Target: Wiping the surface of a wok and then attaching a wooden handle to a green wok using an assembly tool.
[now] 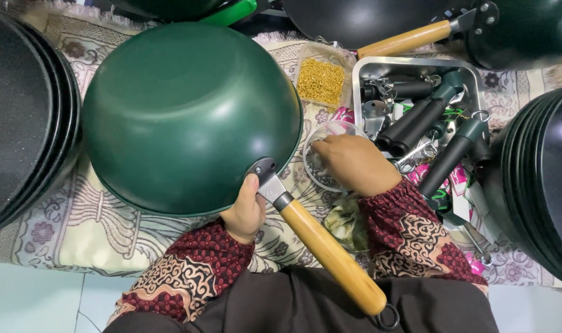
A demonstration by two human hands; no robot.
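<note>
STEP: handle fitting, small-part pick judged in hand | left hand clasps green wok, upturned mid-mat, at its handle bracket; wooden handle points to the near edge | right hand fingers curled into clear bowl, grip hidden, cannot tell | NEXT: needs a fastener lifted, wok steadied.

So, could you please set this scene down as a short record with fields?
Left hand: grips the green wok, turned bottom up, where its wooden handle joins.
Right hand: fingers reach into a clear round bowl of small dark parts.
Nearby: metal tray of black handles; container of gold pieces.
Sides: stacked dark pans.
Surface: patterned cloth.
</note>
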